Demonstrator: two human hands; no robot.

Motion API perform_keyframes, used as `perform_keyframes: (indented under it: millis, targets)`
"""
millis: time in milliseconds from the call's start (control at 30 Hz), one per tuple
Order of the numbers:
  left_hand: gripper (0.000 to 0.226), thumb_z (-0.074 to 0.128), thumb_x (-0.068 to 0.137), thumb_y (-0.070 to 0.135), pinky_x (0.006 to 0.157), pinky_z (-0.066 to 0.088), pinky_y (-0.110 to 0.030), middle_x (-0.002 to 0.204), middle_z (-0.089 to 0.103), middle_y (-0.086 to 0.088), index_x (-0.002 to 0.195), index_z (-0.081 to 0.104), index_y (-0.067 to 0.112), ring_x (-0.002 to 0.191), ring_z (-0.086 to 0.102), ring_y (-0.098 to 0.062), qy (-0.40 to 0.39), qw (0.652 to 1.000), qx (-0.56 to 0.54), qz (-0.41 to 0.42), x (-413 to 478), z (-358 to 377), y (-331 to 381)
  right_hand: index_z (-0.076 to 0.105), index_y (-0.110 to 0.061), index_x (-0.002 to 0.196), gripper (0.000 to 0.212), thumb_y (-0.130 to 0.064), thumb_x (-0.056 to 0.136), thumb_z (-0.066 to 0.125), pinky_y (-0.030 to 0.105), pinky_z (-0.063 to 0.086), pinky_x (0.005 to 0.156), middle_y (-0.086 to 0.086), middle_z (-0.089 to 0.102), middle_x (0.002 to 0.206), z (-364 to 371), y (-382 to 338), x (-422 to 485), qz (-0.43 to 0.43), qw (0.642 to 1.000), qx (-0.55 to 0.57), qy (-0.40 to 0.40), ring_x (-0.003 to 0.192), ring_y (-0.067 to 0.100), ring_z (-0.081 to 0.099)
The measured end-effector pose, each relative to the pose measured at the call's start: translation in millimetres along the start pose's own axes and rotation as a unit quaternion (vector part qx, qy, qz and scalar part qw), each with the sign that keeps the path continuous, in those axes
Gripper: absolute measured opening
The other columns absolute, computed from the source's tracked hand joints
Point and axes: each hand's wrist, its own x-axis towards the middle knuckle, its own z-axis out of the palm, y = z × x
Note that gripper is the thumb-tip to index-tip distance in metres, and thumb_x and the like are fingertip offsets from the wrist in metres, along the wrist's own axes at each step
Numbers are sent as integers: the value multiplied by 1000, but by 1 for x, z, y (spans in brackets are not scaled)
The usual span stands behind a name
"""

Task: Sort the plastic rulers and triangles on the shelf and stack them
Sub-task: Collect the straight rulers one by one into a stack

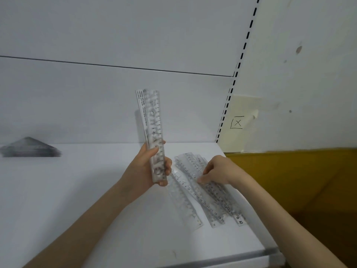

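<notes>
Gripped ruler bundle [154, 122] could fan, slip
Left hand [146, 169] clasps it beside the pile [212, 207]; right hand [218, 169] pinches one, may drag others.

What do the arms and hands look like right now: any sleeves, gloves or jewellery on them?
The left forearm and right forearm are bare down to the frame edge, with no sleeve in view. The left hand and right hand wear no gloves. No ring, watch or bracelet shows, though the picture is slightly blurred.
</notes>
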Motion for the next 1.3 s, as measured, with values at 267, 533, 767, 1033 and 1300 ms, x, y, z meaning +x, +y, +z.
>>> perform_keyframes:
  millis: [267,533,767,1033,1300]
  targets:
    - [28,49,83,31,49,36,-25,72,56,-13,111,47,27,58,51,-24,-3,1000,2,-1,-1,-1,-1,67,3,86,28,-23,83,74,21,23,42,2,44,56,-10,11,7,41,992,98,-63,46,13,29]
    - [28,50,86,38,50,35,-25,71,55,-13,111,45,26,58,50,-24,-18,1000,-9,-17,1,1,-3,63,-4,93,10,-6,85,68,19,40,51,3,72,76,-35,6,-11,-42,965,256,-37,56,6,50]
    - [42,46,87,55,50,36,-27,74,54,-12,114,46,23,57,51,-22,-28,999,10,-30,0,3,-4,70,-3,95,14,-11,84,70,21,55,61,9,74,80,-15,-51,-23,-194,892,407,10,60,11,61]
    - [46,44,87,57,50,40,-27,70,56,-8,113,44,19,57,53,-21,-37,998,9,-50,-2,5,0,71,-2,90,9,-5,82,72,22,56,61,9,72,75,-3,-71,-11,-228,894,384,33,61,15,65]
    - [46,32,92,55,49,41,-29,77,57,-15,114,49,18,62,57,-27,-31,998,11,-54,-4,6,1,70,0,84,17,-15,79,78,24,53,53,6,68,66,-3,-78,-7,-275,915,269,118,58,14,64]
